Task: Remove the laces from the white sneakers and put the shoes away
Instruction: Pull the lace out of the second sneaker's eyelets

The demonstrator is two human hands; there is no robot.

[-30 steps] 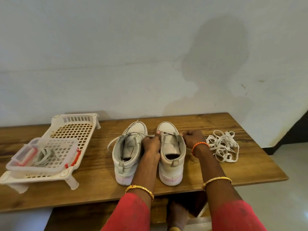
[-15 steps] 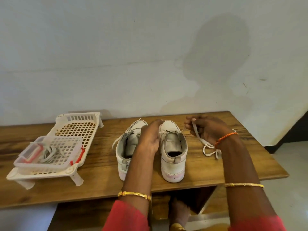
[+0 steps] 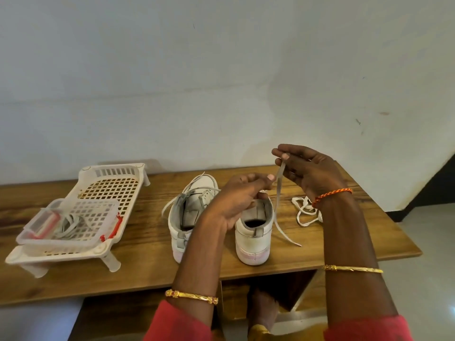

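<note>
Head view, L to R. Far left: white plastic rack (image 3: 112,183) on the wooden table (image 3: 147,262), w/ a clear perforated basket (image 3: 71,226) set on it; grey cords and a red-trimmed item are seen inside the basket, exact type can't be told.

Mid-table: left sneaker (image 3: 189,215), heel toward camera, seen w/ lace threaded, loose ends splayed out. No unlacing judged done on it yet.

Left hand (image 3: 236,200) is curled over the right sneaker (image 3: 254,232) at the tongue/eyelet area, fingers bent as if pinching lace or tongue; exact contact is hidden by the hand itself.

Right hand (image 3: 307,171) is raised above the shoe, thumb and fingers pinching the shoelace (image 3: 278,193); its free end trails down to the table beside the sneaker.

Step judged: lace being drawn out of the right sneaker's eyelets, roughly early-mid task. Next move calls for a steady upward pull w/ shoe held down, row by row.

Far right: loose lace pile (image 3: 305,210) by the right wrist; snagging w/ the pulled lace is possible. Table edge is near.
</note>
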